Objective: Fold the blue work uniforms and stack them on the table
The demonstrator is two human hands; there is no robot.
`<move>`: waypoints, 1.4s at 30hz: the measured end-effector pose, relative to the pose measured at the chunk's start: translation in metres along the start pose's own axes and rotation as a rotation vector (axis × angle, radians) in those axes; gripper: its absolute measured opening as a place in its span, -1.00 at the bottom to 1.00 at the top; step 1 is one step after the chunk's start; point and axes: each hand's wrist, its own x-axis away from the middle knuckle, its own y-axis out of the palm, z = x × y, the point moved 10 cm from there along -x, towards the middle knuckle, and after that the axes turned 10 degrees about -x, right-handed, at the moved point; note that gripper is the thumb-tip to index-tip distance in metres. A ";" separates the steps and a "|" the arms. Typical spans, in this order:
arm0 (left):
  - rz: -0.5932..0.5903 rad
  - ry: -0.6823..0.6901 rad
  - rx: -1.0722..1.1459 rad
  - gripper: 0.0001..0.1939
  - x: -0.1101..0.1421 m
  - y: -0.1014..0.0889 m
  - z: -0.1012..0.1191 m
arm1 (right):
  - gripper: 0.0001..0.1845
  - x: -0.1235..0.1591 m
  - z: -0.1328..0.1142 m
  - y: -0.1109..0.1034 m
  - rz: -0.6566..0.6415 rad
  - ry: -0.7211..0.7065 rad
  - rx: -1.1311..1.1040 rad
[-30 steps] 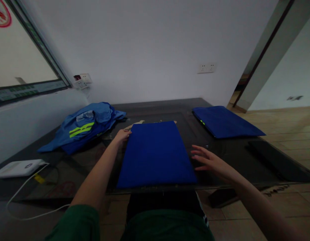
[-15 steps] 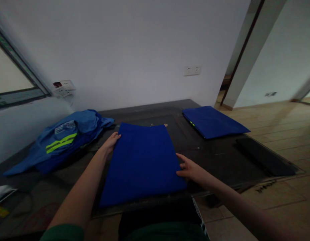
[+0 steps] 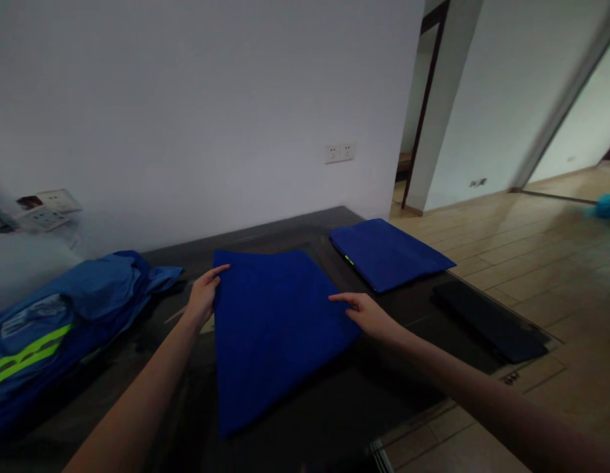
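Note:
A flat, folded blue garment (image 3: 280, 328) spans the space between my hands over the dark table, its near left corner pointing towards me. My left hand (image 3: 202, 299) grips its left edge near the far corner, index finger lying on top and the thumb hidden. On the right edge, my right hand (image 3: 368, 315) pinches the cloth with its index finger stretched across the surface. Another folded blue garment (image 3: 388, 253), showing a bit of yellow-green stripe at its edge, lies beyond my right hand. At left is a rumpled blue work jacket (image 3: 102, 295) with yellow-green stripes.
A folded black cloth-like item (image 3: 487, 322) rests near the right edge of the dark table (image 3: 305, 420). The white wall (image 3: 211, 131) with sockets (image 3: 339, 153) stands behind. Tiled floor (image 3: 507, 249) stretches away at right.
Both hands have shifted the folded garment, turning it and raising it somewhat towards the right. My view has swung right, so the jacket sits further left.

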 end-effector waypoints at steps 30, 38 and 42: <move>-0.398 -0.146 0.331 -0.23 -0.108 0.446 0.052 | -0.66 -0.030 0.114 -0.397 0.729 0.211 0.056; -0.377 -0.132 0.230 -0.27 -0.117 0.446 0.023 | -0.58 -0.012 0.147 -0.382 0.703 0.284 0.090; -0.382 -0.052 0.214 -0.27 -0.131 0.451 0.050 | -0.60 -0.014 0.123 -0.391 0.731 0.212 0.156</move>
